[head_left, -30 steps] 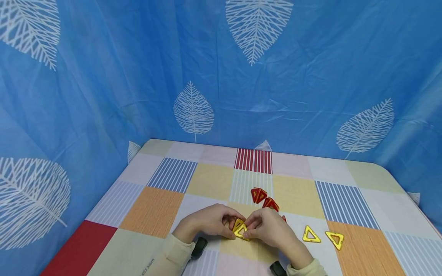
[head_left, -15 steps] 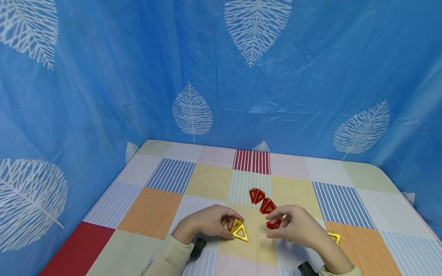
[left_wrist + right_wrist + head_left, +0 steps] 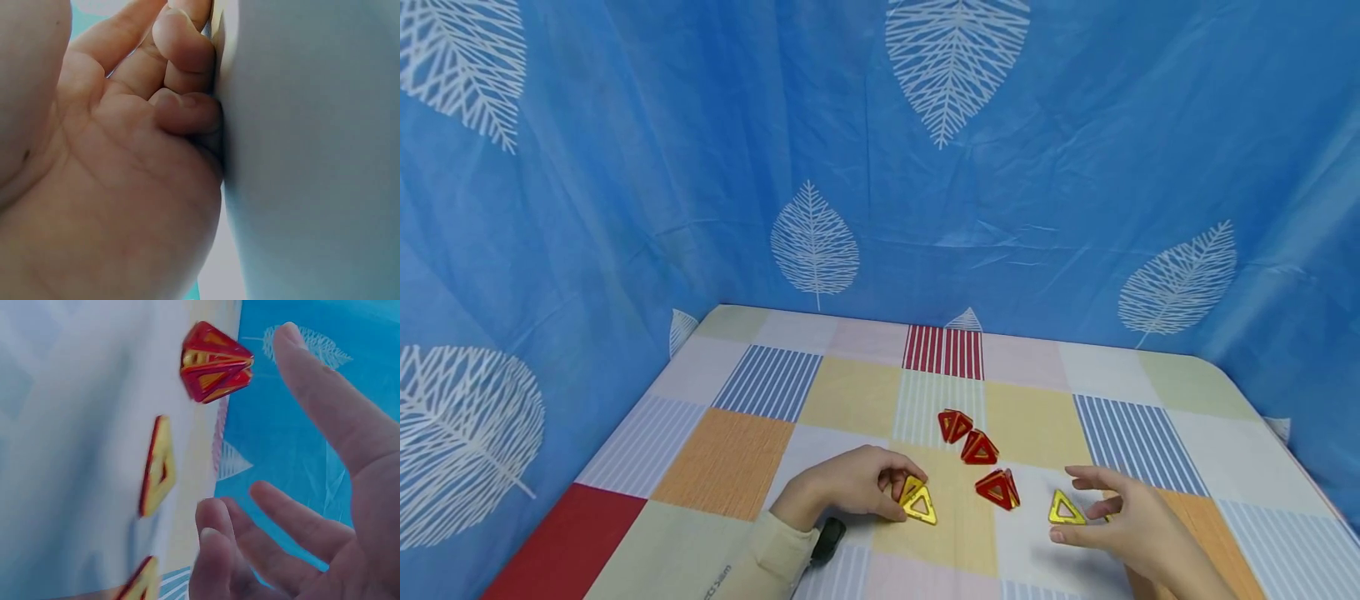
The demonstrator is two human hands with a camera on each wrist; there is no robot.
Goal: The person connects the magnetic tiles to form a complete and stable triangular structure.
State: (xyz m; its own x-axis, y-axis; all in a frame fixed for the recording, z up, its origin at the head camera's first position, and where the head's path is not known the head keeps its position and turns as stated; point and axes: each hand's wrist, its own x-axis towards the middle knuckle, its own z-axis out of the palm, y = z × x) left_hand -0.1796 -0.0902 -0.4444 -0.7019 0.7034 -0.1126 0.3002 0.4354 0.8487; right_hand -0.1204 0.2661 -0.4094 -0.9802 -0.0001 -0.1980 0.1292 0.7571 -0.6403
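Observation:
My left hand (image 3: 852, 487) rests on the cloth and holds a joined pair of yellow triangular magnetic tiles (image 3: 921, 517) between thumb and fingers. In the left wrist view its fingers (image 3: 186, 47) are curled low against the surface, and the tiles are hidden. Over on the right, my right hand (image 3: 1123, 521) is spread with thumb and fingers apart, above a flat yellow triangle tile (image 3: 1060, 517); I see no contact. A second loose yellow tile (image 3: 145, 578) lies mostly behind the fingers in the head view but shows in the right wrist view.
Three small red pyramids built of triangle tiles stand between the hands: a far one (image 3: 956, 426), a middle one (image 3: 980, 449) and a near one (image 3: 997, 490). A patchwork cloth (image 3: 730, 454) covers the table. Blue leaf-patterned curtain (image 3: 1037, 192) closes off the back and sides.
My right hand has left the yellow pair, passed over the nearest red pyramid and moved right to the loose yellow tiles. My left hand stays in place with the pair.

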